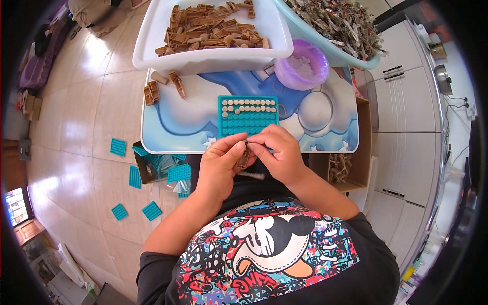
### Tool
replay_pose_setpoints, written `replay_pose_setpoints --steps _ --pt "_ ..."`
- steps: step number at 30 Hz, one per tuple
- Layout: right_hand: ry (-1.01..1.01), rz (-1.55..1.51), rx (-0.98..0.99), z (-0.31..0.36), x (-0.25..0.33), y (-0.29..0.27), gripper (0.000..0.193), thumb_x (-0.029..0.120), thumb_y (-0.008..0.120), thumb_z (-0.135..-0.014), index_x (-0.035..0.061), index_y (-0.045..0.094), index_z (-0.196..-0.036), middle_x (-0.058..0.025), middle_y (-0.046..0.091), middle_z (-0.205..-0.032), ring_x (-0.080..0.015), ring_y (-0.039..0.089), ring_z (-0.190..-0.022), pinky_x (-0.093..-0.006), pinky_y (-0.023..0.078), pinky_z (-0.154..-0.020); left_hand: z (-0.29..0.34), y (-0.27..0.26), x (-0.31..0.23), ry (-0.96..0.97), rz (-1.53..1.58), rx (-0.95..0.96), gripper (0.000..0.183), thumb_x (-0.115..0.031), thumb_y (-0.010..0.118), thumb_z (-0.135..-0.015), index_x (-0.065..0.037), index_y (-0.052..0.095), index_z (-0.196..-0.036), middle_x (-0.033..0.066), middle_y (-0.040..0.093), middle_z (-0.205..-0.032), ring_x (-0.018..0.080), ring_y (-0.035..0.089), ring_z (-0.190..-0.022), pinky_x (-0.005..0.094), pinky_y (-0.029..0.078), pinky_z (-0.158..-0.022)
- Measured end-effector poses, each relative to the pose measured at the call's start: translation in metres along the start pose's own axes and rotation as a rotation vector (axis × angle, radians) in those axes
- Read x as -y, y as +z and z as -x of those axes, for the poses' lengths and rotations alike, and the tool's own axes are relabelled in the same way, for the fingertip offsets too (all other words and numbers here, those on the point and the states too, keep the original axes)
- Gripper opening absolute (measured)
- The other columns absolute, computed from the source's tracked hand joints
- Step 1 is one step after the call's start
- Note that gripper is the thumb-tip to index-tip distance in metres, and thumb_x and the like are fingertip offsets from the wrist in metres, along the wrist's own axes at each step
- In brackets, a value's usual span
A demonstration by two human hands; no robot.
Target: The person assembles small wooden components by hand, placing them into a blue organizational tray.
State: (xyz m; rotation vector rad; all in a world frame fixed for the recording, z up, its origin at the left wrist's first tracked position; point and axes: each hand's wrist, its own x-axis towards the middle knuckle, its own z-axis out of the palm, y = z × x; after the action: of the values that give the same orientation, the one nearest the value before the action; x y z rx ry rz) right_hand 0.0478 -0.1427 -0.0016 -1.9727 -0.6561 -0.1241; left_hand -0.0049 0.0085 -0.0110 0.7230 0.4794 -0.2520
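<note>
Close to my body, at the table's near edge, both hands meet fingertip to fingertip. My left hand (pixel 221 158) is closed around a small narrow brown piece (pixel 244 158), whose exact kind I cannot make out. My right hand (pixel 278 152) pinches at the top end of that piece; the fingers hide what lies between them. Just beyond the hands lies a teal tray (pixel 220 114) with rows of round cells. Round beige discs (pixel 251 102) fill its far row and part of the rows below.
A white tub (pixel 213 62) of brown plastic parts stands at the table's back, beside a purple-lined bowl (pixel 320 66) and a pale blue basin (pixel 373 62) of scrap-like pieces. Loose brown parts (pixel 151 93) lie at the left. Teal trays (pixel 118 147) lie on the floor (pixel 76 168).
</note>
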Motion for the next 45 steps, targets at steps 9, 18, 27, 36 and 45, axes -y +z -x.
replay_pose_setpoints --steps 9,18,27,36,45 --pt "-0.037 0.021 0.252 -0.026 -0.009 0.008 0.009 0.005 0.067 -0.076 0.0036 0.066 -0.084 -0.0081 0.058 -0.072 -0.0225 0.055 -0.067 -0.0315 0.043 -0.059 0.001 -0.02 -0.021 -0.071 0.038 0.082 0.028 -0.007 0.054 -0.091 0.004 0.052 -0.117 0.0118 0.062 -0.103 0.0193 0.063 -0.091 0.0319 0.052 -0.085" --pt "-0.296 0.494 0.086 -0.063 -0.033 0.022 0.014 0.009 0.072 -0.063 0.0087 0.066 -0.075 -0.0031 0.055 -0.074 -0.0234 0.055 -0.071 -0.0358 0.043 -0.061 -0.005 -0.028 -0.034 -0.02 0.085 -0.112 0.034 -0.008 0.055 -0.091 0.004 0.048 -0.121 0.0165 0.059 -0.109 0.0227 0.062 -0.097 0.0318 0.053 -0.085" --pt "-0.281 0.189 0.141 -0.061 0.004 0.027 0.014 0.006 0.072 -0.062 0.0076 0.063 -0.073 -0.0055 0.054 -0.076 -0.0246 0.054 -0.071 -0.0364 0.043 -0.062 -0.008 -0.031 -0.03 -0.018 0.12 -0.129 0.03 -0.009 0.057 -0.09 0.002 0.051 -0.117 0.0121 0.06 -0.106 0.0191 0.062 -0.093 0.0294 0.053 -0.083" --pt "-0.289 0.146 0.148 -0.055 -0.006 0.036 0.017 0.004 0.072 -0.063 0.0072 0.066 -0.079 -0.006 0.055 -0.075 -0.0246 0.054 -0.07 -0.0349 0.044 -0.06 -0.008 -0.031 -0.029 -0.007 0.129 -0.097 0.03 -0.01 0.058 -0.089 0.002 0.052 -0.117 0.0105 0.061 -0.105 0.0194 0.062 -0.095 0.0302 0.052 -0.084" --pt "-0.352 0.422 0.168 -0.074 -0.024 0.04 0.016 0.004 0.071 -0.063 0.0075 0.066 -0.078 -0.0045 0.057 -0.077 -0.0238 0.055 -0.072 -0.0352 0.044 -0.062 -0.007 -0.026 -0.033 -0.021 0.122 -0.131 0.033 -0.011 0.057 -0.09 0.003 0.05 -0.119 0.0128 0.061 -0.109 0.0205 0.061 -0.1 0.0304 0.052 -0.086"
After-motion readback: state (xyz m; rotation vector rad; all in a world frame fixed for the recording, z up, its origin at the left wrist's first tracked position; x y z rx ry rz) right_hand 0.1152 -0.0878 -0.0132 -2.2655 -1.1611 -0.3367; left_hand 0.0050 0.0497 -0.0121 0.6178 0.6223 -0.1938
